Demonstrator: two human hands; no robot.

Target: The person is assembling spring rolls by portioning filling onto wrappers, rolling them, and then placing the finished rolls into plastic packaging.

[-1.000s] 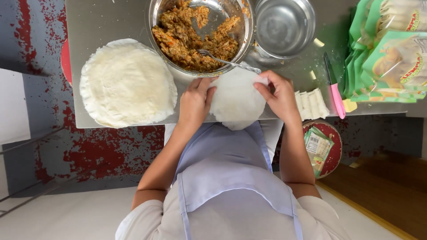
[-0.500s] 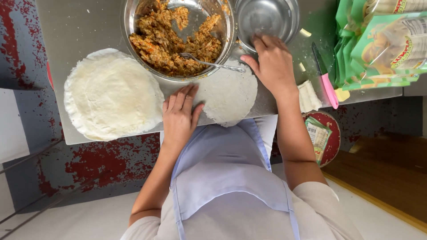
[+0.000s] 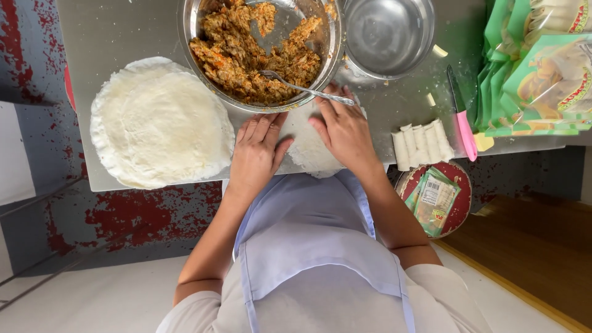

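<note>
Both the left hand (image 3: 256, 154) and the right hand (image 3: 345, 132) press, fingers flat and together, on the thin round white wrapper (image 3: 308, 148) at the near edge of the grey metal table (image 3: 117, 37). It overhangs the edge, so it could tear or slide off.

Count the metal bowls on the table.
2. The big bowl holding brown filling and a spoon sits at the top centre. The smaller bowl is touching it on its right. Both are cut off by the top edge.
</note>
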